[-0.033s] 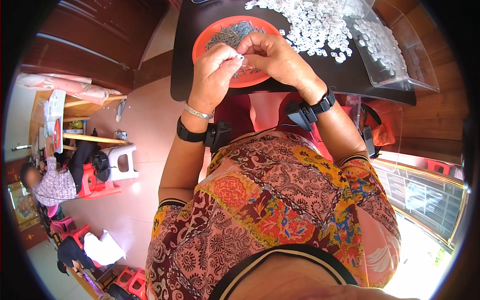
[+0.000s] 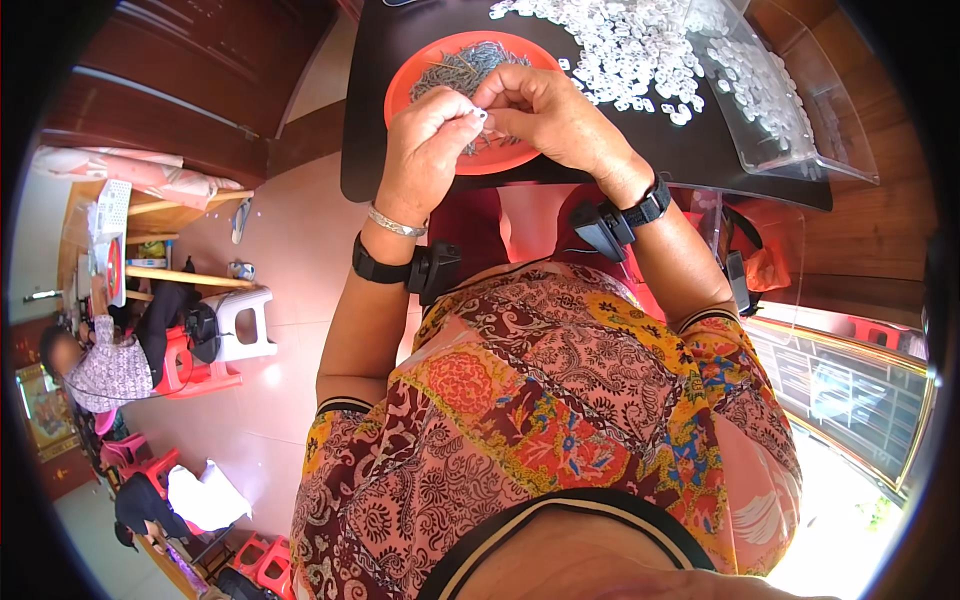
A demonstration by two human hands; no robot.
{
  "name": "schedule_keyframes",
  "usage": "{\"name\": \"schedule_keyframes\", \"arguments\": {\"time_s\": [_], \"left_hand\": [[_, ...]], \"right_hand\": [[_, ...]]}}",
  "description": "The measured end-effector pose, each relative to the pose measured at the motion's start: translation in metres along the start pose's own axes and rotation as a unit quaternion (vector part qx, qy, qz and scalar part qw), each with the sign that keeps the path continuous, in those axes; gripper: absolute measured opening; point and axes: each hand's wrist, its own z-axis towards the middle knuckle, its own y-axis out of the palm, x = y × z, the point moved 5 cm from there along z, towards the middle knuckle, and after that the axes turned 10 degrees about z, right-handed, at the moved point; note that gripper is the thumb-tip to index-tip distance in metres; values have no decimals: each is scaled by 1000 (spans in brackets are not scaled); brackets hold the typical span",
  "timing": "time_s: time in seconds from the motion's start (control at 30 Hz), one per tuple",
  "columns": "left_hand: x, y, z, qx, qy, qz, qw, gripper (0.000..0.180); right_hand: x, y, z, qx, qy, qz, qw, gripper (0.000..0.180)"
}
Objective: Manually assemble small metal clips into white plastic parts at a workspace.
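Over a round orange-red dish [image 2: 400, 82] my two hands meet, fingertips almost touching. Pinched in my left hand [image 2: 430, 140] is a small white plastic piece [image 2: 480, 114], of which only the end shows. My right hand [image 2: 550, 112] is closed thumb to forefinger beside that piece; whatever lies between those fingertips is too small to make out. Many thin grey metal nails or screws [image 2: 460, 72] fill the dish, partly hidden by my hands. To the right, a heap of small white plastic pieces [image 2: 640, 50] spreads across the black table [image 2: 720, 150].
A clear plastic tray [image 2: 800, 155] with more white pieces stands at the table's right end. Below the table edge are my knees and an orange bag [image 2: 768, 268]. Off to the left, a person [image 2: 110, 365] sits near a white stool [image 2: 245, 320] and red stools.
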Motion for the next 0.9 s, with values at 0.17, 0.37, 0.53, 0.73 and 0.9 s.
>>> {"name": "schedule_keyframes", "arguments": {"time_s": [0.17,0.37,0.53,0.73,0.9], "left_hand": [[-6,-2,2,2,-52,-50,997,12],[-9,-3,3,16,-100,-100,990,17],[-12,-9,3,34,-114,-117,986,16],[-13,-7,2,19,-111,-90,990,17],[-13,-9,-1,25,-103,-101,989,17]], "right_hand": [[-7,0,5,14,-27,0,1000,11],[-14,-1,8,46,-48,-28,997,11],[-13,-18,7,85,-48,-62,993,12],[-10,-20,8,77,-53,-44,995,13],[-2,-14,13,53,-3,-75,996,15]]}}
